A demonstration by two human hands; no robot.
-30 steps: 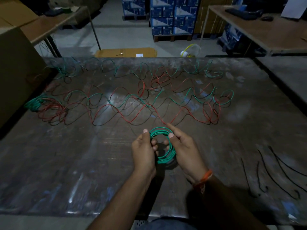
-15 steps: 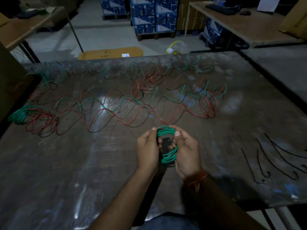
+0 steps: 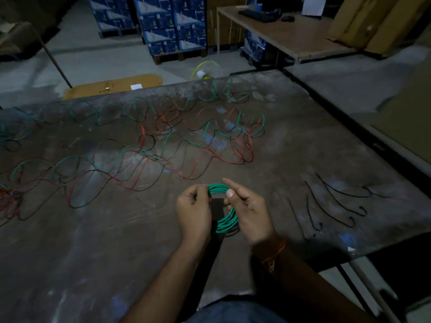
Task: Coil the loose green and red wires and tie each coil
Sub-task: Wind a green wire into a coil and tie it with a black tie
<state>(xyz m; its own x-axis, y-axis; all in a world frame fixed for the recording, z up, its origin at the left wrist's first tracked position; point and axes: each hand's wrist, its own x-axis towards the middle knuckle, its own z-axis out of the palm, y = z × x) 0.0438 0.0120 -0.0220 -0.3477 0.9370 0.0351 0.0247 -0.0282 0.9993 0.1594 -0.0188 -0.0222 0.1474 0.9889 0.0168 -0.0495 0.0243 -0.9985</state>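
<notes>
A small green wire coil (image 3: 225, 220) is held just above the dark table (image 3: 93, 264) near its front. My left hand (image 3: 193, 213) pinches the coil's upper left side. My right hand (image 3: 250, 213) grips its right side, thumb and forefinger at the top of the loop. Loose green wire (image 3: 184, 138) and red wire (image 3: 140, 180) lie in wavy loops across the middle and far part of the table, mixed with black wire. More tangled red wire (image 3: 9, 201) sits at the left edge.
Several short black wire pieces (image 3: 335, 201) lie on the table to the right of my hands. A second table (image 3: 303, 36) stands at the back right, with blue stacked boxes (image 3: 172, 24) and a flat cardboard sheet (image 3: 112, 86) on the floor beyond.
The view has swung to the right. My hands still hold the green coil; the right thumb and forefinger have shifted to the top of the loop.
</notes>
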